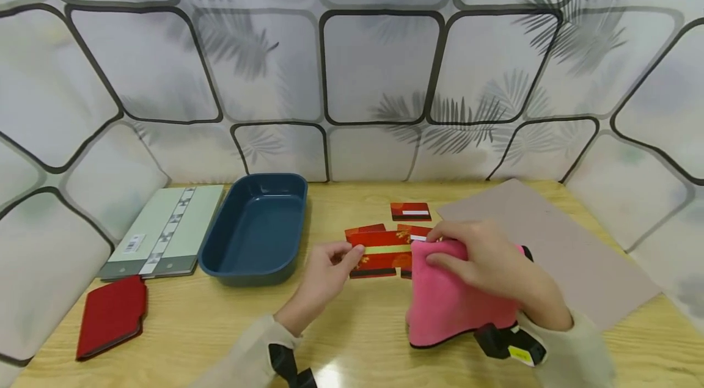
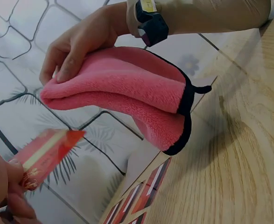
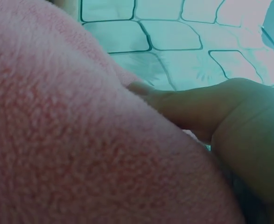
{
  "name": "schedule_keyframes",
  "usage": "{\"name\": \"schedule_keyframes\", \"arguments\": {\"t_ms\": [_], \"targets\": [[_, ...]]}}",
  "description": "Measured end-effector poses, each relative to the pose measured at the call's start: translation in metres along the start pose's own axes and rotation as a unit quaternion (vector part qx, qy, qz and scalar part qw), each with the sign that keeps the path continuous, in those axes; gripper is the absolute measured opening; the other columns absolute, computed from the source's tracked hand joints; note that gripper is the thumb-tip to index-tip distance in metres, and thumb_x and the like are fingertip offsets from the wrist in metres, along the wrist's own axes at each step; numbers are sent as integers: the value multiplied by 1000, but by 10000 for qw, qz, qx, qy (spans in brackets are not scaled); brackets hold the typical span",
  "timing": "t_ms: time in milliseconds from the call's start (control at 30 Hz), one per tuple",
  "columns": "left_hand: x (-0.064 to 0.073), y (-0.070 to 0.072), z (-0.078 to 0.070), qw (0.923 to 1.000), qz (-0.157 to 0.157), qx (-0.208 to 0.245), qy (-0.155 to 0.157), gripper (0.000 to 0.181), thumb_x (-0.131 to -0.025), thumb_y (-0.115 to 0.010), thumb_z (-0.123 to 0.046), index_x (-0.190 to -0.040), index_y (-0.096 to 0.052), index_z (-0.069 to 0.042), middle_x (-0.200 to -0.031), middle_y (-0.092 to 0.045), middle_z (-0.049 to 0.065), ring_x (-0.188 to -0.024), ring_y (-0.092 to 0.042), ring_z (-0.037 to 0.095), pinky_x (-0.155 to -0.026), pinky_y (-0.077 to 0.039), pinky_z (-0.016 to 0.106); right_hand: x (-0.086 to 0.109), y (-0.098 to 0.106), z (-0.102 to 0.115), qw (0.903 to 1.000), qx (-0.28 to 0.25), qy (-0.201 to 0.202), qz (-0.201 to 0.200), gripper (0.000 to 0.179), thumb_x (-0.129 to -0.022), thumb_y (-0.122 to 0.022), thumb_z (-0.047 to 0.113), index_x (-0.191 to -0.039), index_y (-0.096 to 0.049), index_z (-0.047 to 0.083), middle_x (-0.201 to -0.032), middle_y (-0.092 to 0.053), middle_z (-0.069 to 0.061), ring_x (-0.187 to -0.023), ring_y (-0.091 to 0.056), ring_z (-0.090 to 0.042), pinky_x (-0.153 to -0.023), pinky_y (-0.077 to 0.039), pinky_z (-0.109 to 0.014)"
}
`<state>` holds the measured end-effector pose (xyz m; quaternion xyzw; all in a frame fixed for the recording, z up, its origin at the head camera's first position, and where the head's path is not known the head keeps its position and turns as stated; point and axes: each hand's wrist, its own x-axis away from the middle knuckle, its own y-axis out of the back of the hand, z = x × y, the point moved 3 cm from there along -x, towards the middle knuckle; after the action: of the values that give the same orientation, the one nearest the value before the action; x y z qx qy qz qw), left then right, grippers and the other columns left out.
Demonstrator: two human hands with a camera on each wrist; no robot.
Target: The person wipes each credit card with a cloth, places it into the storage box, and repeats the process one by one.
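Note:
My left hand [image 1: 327, 270] pinches a red card [image 1: 381, 240] with a pale gold stripe between thumb and fingers. That card is raised and tilted in the left wrist view, apart from the cloth there. A pink towel [image 1: 448, 308], plush and edged in black, is folded over and gripped near its top by my right hand [image 1: 492, 263]. Its dark hanging loop shows in the left wrist view. Pink pile fills much of the right wrist view, with my thumb [image 3: 183, 105] along its edge. Several red cards lie below and behind, partly covered; one red card [image 1: 410, 211] is fully visible.
A dark blue tray [image 1: 258, 275] stands left of my left hand. Beyond it lie a pale green notebook [image 1: 189, 211] and a red wallet-like case [image 1: 110, 318]. A flat grey-brown sheet [image 1: 572, 272] covers the right side. Patterned fabric walls [image 1: 379, 70] border the wooden table [image 1: 220, 327].

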<state>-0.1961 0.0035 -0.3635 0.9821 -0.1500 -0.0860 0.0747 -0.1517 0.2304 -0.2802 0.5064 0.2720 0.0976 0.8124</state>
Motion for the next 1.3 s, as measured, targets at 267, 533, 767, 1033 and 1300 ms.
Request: {"name": "schedule_keyframes", "arguments": {"t_ms": [267, 533, 767, 1033, 1300], "targets": [[-3, -5, 3, 9994, 119, 2, -323, 14, -91, -64, -5, -84, -69, 6, -72, -62, 20, -63, -58, 14, -60, -51, 18, -11, -15, 6, 9996, -209, 162, 82, 14, -82, -77, 23, -94, -69, 22, -84, -65, 14, -74, -56, -2, -66, -50, -24], [-5, -14, 5, 9968, 239, 760, -4, 36, -85, -69, 2, -119, -60, 9, -87, -69, 26, -59, -65, 14, -60, -58, 26, -16, -28, 9, 10000, -47, 78, 8, 16, -81, -78, 20, -94, -70, 17, -85, -67, 10, -74, -58, -5, -67, -51, -25], [-5, -20, 1, 9947, 553, 868, -51, 38, -85, -65, 10, -122, -57, 11, -92, -68, 31, -69, -71, 32, -63, -60, 33, -16, -33, 10, 9996, 190, 150, -156, 16, -80, -79, 21, -93, -71, 17, -86, -69, 9, -78, -61, -8, -70, -52, -29], [-4, -22, 0, 9903, 986, 972, -135, 36, -85, -63, 12, -120, -55, 13, -95, -67, 34, -71, -71, 30, -65, -60, 39, -16, -39, 13, 9979, 291, 420, -389, 18, -79, -79, 18, -95, -72, 16, -89, -71, 6, -83, -64, -11, -71, -55, -32], [-5, -20, -2, 9875, 1241, 950, -209, 33, -85, -63, 11, -118, -56, 10, -96, -67, 32, -75, -70, 32, -66, -60, 36, -16, -40, 15, 9986, 233, 311, -361, 19, -79, -79, 17, -97, -72, 16, -91, -71, 5, -86, -65, -12, -72, -55, -33]]}}
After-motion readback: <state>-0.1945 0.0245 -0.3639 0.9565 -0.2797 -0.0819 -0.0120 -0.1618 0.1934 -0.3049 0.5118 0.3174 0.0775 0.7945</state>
